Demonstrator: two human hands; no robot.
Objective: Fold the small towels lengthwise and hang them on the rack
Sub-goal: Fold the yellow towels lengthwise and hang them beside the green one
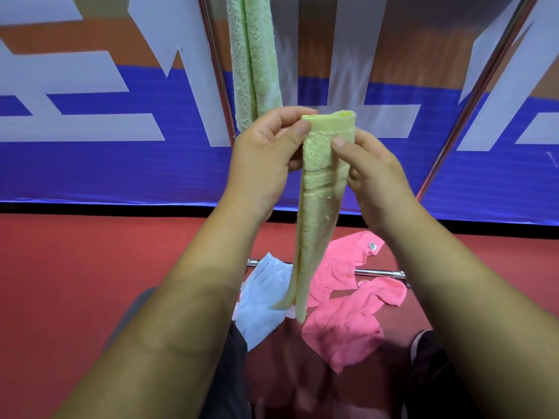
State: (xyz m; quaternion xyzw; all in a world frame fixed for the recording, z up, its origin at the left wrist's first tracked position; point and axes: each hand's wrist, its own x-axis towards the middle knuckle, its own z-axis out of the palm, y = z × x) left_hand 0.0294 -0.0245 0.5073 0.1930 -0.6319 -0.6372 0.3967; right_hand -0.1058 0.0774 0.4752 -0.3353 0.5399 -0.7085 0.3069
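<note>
Across the red floor [75, 267] near my feet lie pink towels [341, 325] and, to their left, a pale blue towel [263, 297]. A green towel [254, 55] hangs on the far rack [219, 80]. The yellow towel [317, 207] dangles folded lengthwise, its top pinched by my left hand [260, 164] and right hand [375, 182].

The place looked like an indoor sports hall or event venue, not a home. A red rubbery floor [90, 267] ran up to a long printed barrier banner [90, 164] in blue, orange and white blocks, and a chrome rack [218, 71] stood free before it.
</note>
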